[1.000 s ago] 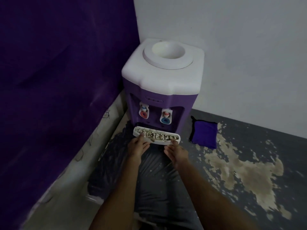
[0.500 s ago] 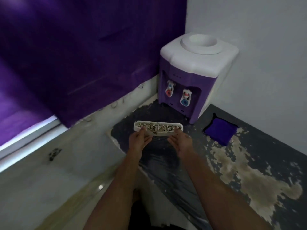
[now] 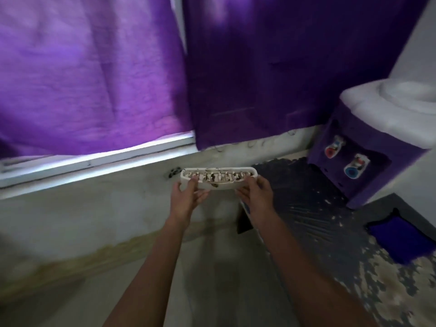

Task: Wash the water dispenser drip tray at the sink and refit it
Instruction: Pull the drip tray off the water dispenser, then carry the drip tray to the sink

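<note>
A purple curtain (image 3: 94, 74) is filling the upper frame, its top and left running out of view, and it is hanging over a window whose pale sill (image 3: 94, 161) is showing as a bright strip beneath it. The whole scene is smearing with motion blur, so fine detail is hard to read. The water dispenser (image 3: 368, 152) is standing at the right edge, its white top and right side cut off; below its red and blue taps the front is too blurred to make out. A dark, flaking counter surface (image 3: 318, 223) is spreading in front of the dispenser, and a purple cloth (image 3: 401, 241) is lying on it nearer the camera, partly cropped. Left of the dispenser, well apart from it, the drip tray (image 3: 218, 178) is being held level in open air over pale, uncluttered floor. The left hand (image 3: 186, 197) is pinching the tray's left end, thumb on top, and the right hand (image 3: 256, 194) is gripping its right end; the fingers underneath are hidden.
</note>
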A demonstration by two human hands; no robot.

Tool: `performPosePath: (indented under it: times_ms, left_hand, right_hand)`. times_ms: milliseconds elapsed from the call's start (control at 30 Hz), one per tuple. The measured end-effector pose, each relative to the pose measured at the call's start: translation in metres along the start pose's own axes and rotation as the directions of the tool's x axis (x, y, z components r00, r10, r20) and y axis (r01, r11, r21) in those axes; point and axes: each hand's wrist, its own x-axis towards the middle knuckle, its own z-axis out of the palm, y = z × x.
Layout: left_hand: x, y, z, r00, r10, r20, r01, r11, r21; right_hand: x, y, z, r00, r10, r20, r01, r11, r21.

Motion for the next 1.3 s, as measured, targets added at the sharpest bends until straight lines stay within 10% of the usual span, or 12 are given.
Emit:
performPosePath:
  times_ms: [567,1300]
  left_hand:
    - [-0.123,0.137,-0.287,0.874,0.370,-0.316,-0.337,0.929,0.156]
    - [-0.209,0.212,-0.612,0.593,0.358,-0.721,-0.301,0.929,0.214]
  right_hand:
    - [-0.191,0.136,0.219,0.861,0.092,0.500,-0.011,0.987,-0.163]
    - [-0.370,0.369,0.428,0.581,0.292,0.760,0.025,0.927,-0.375]
